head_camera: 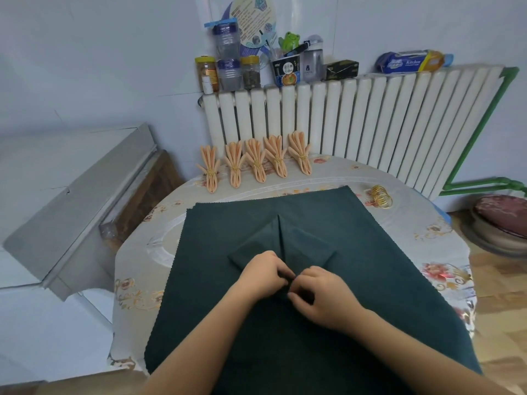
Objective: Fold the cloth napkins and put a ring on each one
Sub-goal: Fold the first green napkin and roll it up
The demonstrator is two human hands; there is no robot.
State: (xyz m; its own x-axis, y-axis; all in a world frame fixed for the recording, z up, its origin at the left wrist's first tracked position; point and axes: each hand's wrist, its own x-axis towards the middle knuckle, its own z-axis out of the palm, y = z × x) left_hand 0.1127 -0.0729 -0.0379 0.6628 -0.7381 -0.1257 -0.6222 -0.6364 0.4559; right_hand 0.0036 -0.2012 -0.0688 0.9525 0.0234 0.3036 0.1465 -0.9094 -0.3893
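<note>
On the round table [370, 178] with its floral cover, seen from the head camera, a stack of dark green napkins [216, 280] lies spread flat, its top sheet partly folded into a kite-like point [281, 240] running away from the person; both hands meet at the near end of that fold, the left hand [263, 273] with fingers curled and pinching the green cloth at the centre crease, the right hand [320, 295] likewise curled, thumb and fingers nipping the gathered cloth just beside the left; along the far edge of the table, in front of the white radiator [370, 118], five peach napkins [255, 163] stand in a row, each already pleated and cinched with a gold ring, so that batch looks finished; a small pile of loose gold rings [381, 196] waits at the far right, near the green stack's corner; by my judgement the task is roughly midway, with this green napkin only part-folded and unringed, and how many green sheets lie beneath cannot be told.
</note>
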